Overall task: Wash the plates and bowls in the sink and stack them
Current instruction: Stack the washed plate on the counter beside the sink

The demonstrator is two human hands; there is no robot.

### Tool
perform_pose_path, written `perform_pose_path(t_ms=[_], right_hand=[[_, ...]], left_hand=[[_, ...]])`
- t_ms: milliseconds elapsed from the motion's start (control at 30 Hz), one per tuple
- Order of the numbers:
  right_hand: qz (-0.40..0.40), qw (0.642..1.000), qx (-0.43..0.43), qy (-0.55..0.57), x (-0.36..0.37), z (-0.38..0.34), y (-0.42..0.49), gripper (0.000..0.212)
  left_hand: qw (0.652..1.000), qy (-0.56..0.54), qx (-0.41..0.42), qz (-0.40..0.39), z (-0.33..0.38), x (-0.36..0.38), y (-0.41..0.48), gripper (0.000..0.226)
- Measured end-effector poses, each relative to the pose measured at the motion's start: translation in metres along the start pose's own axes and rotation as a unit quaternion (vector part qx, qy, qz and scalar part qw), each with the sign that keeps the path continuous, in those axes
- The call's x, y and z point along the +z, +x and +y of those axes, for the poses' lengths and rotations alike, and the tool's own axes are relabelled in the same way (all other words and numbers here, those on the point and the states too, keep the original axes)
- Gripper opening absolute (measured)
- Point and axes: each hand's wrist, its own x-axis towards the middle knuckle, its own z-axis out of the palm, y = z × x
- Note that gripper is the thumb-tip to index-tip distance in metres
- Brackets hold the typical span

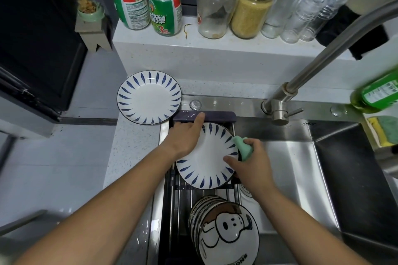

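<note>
Holding the blue-leaf plate (206, 157) by its 10 o'clock rim with the left grip (183, 137), index finger lying straight; clutching a green sponge (243, 148) in the right grip (252, 163), pressing it against the plate's 3 o'clock rim. Sitting over the sink rack (183, 187), with a matching plate (148, 97) lying on the surface (133, 146) at 11 o'clock and cartoon-dog bowls (224, 228) stacking at 6 o'clock.

i can read a large "弹" and a red "3" on the label of the right-hand green-and-white cleaner bottle (165, 9). the cartoon dog bowl (228, 234) shows letters like "ons" near its rim. other print is too small for me.
</note>
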Motion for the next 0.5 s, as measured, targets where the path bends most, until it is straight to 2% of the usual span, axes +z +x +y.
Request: perform_pose_path(t_ms=[200, 500], right_hand=[[0.024, 0.999, -0.028, -0.036, 0.001, 0.002, 0.003, 0.061], [0.011, 0.993, -0.065, -0.099, -0.001, 0.001, 0.009, 0.053]], left_hand=[[1.000, -0.007, 0.009, -0.006, -0.005, -0.001, 0.001, 0.064], [1.000, -0.013, 0.018, 0.013, -0.011, -0.010, 0.004, 0.078]])
